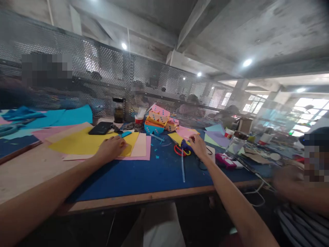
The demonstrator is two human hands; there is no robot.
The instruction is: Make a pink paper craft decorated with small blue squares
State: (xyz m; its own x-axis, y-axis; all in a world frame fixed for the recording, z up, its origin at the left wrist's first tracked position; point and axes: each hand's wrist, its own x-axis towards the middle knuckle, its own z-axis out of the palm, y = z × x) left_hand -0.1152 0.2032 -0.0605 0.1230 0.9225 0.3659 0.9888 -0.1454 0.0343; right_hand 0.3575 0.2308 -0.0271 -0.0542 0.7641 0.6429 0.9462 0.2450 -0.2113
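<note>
My left hand (111,148) lies on a sheet of yellow paper (82,140), its fingers resting on the sheet near the right edge. A small blue strip (125,134) is just beyond its fingertips. Pink and cream sheets (144,145) stick out from under the yellow one. My right hand (197,145) is over the table to the right, with fingers bent together beside a pink sheet (186,132); what is between them, if anything, is hidden. Next to it are scissors (180,150) with red handles, something yellow and dark blue, and a clear narrow strip (183,168).
Folded paper boxes with blue dots (158,118) are stacked at the back by a paper cup (139,119). A black phone (100,128) and a lidded jar (118,109) are at left. Right stand a clear jar (233,145) and a magenta device (225,161). Another person's blurred arm (295,185) is at far right.
</note>
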